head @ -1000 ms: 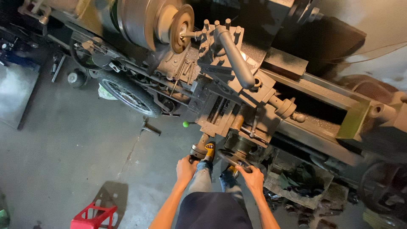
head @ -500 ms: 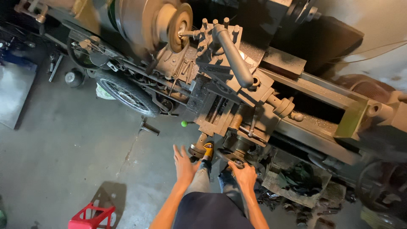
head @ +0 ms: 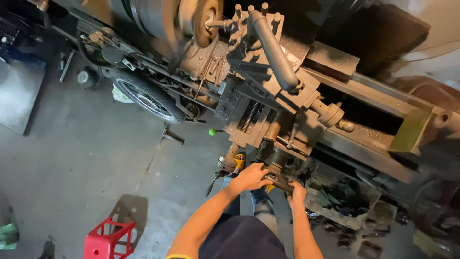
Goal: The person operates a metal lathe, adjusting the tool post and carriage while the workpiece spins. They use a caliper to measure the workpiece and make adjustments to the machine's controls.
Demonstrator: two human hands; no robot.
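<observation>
I stand at a large grimy metal lathe (head: 364, 91) and look down on its carriage. My left hand (head: 251, 176) lies over the carriage handwheel (head: 279, 180) at the front of the apron, fingers curled on its rim. My right hand (head: 297, 192) grips the same wheel from the lower right side. A crank handle with a round hub (head: 225, 164) sticks out just left of my left hand. A small lever with a green ball knob (head: 212, 131) projects from the apron above it. The tool post (head: 275, 52) and the chuck (head: 203, 19) are further up.
A red plastic stool (head: 108, 240) stands on the concrete floor at lower left. A spoked wheel (head: 146, 98) leans under the lathe's left end. A dark tray of scrap (head: 342, 204) sits to the right of my hands. A small metal tool (head: 171, 135) lies on the floor.
My left hand has moved from open beside the crank handle rightward onto the handwheel. My right hand stays on the wheel. The view has shifted closer to the carriage.
</observation>
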